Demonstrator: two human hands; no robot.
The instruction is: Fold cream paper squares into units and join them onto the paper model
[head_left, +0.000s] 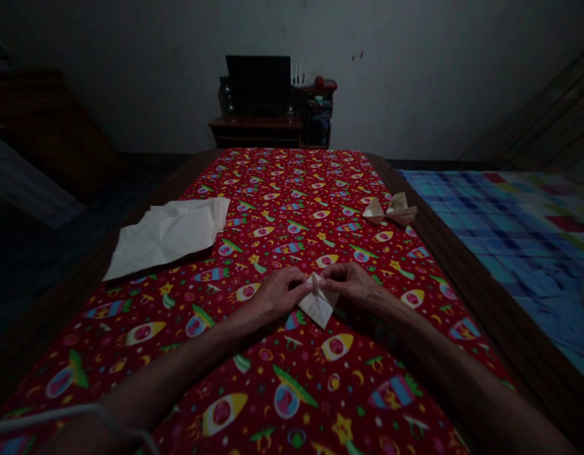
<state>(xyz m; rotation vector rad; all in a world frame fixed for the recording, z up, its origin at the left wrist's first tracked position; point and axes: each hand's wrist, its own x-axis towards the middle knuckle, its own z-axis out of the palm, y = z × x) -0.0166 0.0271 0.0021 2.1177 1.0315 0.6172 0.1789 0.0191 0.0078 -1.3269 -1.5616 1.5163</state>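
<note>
A small piece of folded paper, pale and roughly diamond-shaped, is held between my two hands just above the red patterned cloth. My left hand pinches its upper left edge between thumb and fingers. On the opposite side, my right hand grips the upper right edge in the same way. Both thumbs meet close to the paper's top point. The lower corner of the paper points toward me. Fingers hide part of its upper edges.
A stack of creased paper sheets lies at the left. Some folded paper pieces stand at the right edge. Beyond the far end are a dark monitor and a desk. A white cable crosses the lower left corner.
</note>
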